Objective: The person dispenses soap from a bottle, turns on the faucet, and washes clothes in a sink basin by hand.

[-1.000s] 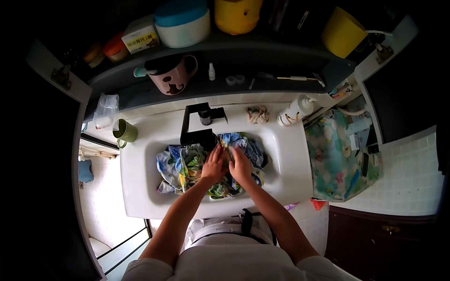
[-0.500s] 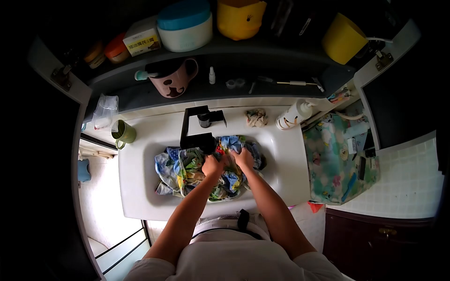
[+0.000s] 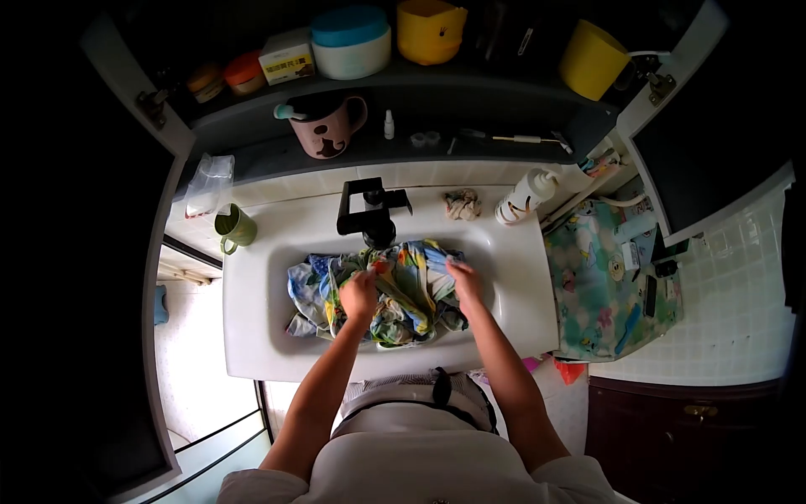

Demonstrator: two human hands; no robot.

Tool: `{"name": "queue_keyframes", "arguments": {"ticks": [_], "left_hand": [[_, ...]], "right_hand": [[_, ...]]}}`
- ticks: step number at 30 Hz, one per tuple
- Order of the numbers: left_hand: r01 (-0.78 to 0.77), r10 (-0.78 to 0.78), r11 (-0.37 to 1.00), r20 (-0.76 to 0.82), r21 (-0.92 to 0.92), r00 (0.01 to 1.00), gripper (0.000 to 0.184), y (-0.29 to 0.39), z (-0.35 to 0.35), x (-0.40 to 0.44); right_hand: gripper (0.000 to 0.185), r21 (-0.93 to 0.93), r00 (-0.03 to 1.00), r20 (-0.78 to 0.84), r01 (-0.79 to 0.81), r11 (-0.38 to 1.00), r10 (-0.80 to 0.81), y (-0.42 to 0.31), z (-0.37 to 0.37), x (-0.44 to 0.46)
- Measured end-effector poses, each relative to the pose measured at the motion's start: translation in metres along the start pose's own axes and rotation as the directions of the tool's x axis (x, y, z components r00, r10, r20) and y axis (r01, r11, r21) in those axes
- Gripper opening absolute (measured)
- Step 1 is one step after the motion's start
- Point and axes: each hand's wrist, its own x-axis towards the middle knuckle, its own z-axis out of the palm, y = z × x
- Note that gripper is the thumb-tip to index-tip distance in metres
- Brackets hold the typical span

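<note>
L fingers (image 3: pixel 363 282) clenched on cloth (image 3: pixel 409 281), R fingers (image 3: pixel 458 270) pinching it; bare basin (image 3: pixel 494 290) strip R of cloth.

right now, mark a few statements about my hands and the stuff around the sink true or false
1. The left hand and right hand both hold the patterned fabric. True.
2. The fabric lies in the white sink. True.
3. The faucet is bright chrome. False: the faucet is black.
4. The pump bottle stands to the right of the crumpled cloth. True.
5. The pink mug is in the sink. False: the pink mug stands on the lower shelf.
</note>
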Motion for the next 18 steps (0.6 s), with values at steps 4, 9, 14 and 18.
{"name": "queue_keyframes", "arguments": {"ticks": [4, 9, 14, 18], "left_hand": [[0.032, -0.083, 0.959, -0.168, -0.282, 0.982, 0.021, -0.037, -0.018, 0.008], [0.326, -0.248, 0.654, 0.213, -0.683, 0.945, 0.014, -0.013, -0.057, 0.026], [0.023, 0.04, 0.964, 0.231, -0.263, 0.972, 0.053, -0.042, -0.01, 0.006], [-0.115, 0.106, 0.991, 0.144, 0.062, 0.984, 0.065, -0.014, 0.003, -0.035]], "right_hand": [[0.025, 0.235, 0.979, 0.045, 0.183, 0.954, -0.199, -0.05, -0.026, -0.013], [0.026, 0.409, 0.964, 0.101, 0.185, 0.894, -0.245, -0.113, -0.025, -0.06], [0.034, 0.692, 0.822, 0.315, 0.143, 0.708, -0.474, -0.157, -0.038, -0.092], [0.04, 0.699, 0.854, 0.083, 0.318, 0.641, -0.514, -0.204, -0.055, -0.123]]}}
